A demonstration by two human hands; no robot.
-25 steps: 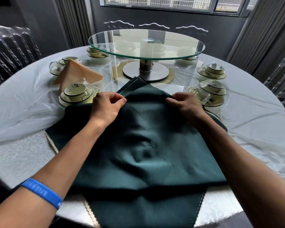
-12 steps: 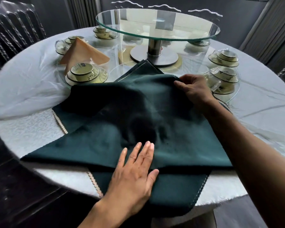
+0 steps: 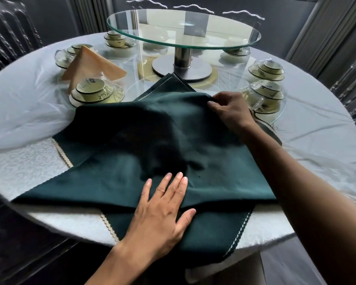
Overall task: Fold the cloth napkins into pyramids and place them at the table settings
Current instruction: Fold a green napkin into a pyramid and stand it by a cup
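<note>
Dark print marks the pale green stacked cups at the left setting (image 3: pixel 97 93) and at the right setting (image 3: pixel 264 95), but it is too small and blurred to read. Both stacks sit wrapped in clear, crinkled plastic. The dark green napkin (image 3: pixel 152 145), a matte woven cloth with soft rumples, lies spread across the lower centre of the frame on the round table (image 3: pixel 25 165), over a green mat with a cream scalloped edge (image 3: pixel 173 83) whose corner pokes out toward the upper centre. The left hand (image 3: pixel 162 210) lies flat on the napkin's near fold at lower centre, fingers straight and together. The right hand (image 3: pixel 230 112) pinches the cloth's far edge at centre right, lifting a ridge. The table wears a white embossed cover under a glossy, wrinkled plastic sheet. An orange napkin (image 3: pixel 88 66) folded into a pyramid stands at upper left. A round glass turntable (image 3: pixel 183 36) on a metal post stands at upper centre.
</note>
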